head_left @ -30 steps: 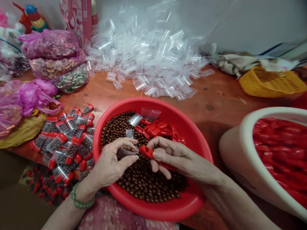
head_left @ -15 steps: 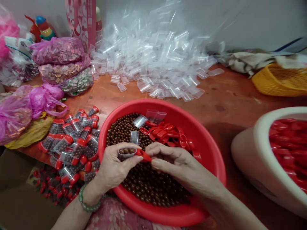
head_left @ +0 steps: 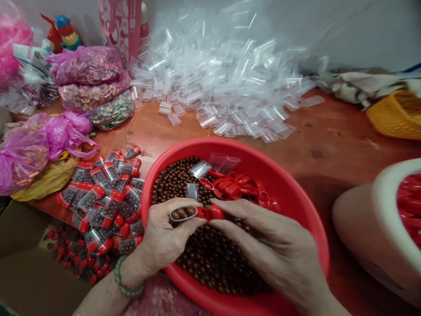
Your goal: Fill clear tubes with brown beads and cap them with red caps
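Over a red basin of brown balls, my left hand pinches a clear plastic case with several brown balls showing in its open mouth. A red cap lies between my two hands, beside that mouth. The fingertips of my left hand touch its left end. My right hand grips its right end between thumb and fingers. More red caps and a few clear cases lie inside the basin, beyond my hands.
Filled red-capped cases are heaped left of the basin, near pink bags. Many clear cases are piled at the back. A pale tub of red caps and a yellow basket stand on the right.
The view has shifted, so things appear farther right. My right hand has turned its back more upward and its fingers have spread around the red cap, whose right end now shows more.
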`<move>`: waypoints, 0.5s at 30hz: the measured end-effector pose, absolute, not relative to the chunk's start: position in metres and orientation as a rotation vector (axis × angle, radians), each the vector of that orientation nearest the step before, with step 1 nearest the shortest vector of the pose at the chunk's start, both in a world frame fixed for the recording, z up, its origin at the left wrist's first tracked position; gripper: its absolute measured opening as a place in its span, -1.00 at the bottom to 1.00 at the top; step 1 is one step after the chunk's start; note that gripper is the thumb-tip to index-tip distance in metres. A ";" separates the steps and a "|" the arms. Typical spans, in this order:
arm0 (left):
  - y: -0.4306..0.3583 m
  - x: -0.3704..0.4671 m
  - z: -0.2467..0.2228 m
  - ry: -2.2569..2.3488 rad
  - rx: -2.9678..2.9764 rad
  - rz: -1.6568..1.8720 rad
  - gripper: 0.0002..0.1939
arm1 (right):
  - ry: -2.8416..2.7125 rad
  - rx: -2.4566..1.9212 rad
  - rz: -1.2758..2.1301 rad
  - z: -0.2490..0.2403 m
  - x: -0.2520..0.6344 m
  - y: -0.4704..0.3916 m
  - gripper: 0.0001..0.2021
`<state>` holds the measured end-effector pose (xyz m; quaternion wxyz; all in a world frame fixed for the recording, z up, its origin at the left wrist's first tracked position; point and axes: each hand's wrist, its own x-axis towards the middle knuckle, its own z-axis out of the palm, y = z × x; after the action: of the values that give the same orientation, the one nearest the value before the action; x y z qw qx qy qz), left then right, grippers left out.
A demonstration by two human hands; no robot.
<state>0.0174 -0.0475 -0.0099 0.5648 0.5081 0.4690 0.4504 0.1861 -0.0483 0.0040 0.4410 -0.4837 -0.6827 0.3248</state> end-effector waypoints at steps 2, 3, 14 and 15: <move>-0.047 0.018 -0.010 1.097 1.135 1.090 -0.87 | -1.875 -1.110 0.613 0.006 0.182 -0.047 -0.74; -0.047 0.018 -0.009 1.093 1.107 1.099 -0.88 | -1.935 -1.096 0.544 0.006 0.181 -0.047 -0.74; -0.048 0.018 -0.011 1.053 0.877 0.994 -0.87 | -2.304 -0.962 0.256 0.000 0.185 -0.050 -0.56; -0.049 0.018 -0.011 1.045 0.859 0.992 -0.82 | -2.301 -0.948 0.274 0.001 0.187 -0.049 -0.56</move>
<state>0.0185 -0.0487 -0.0110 0.6686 0.3808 0.4633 0.4397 0.1865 -0.0491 0.0007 0.3136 -0.3597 -0.8726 0.1039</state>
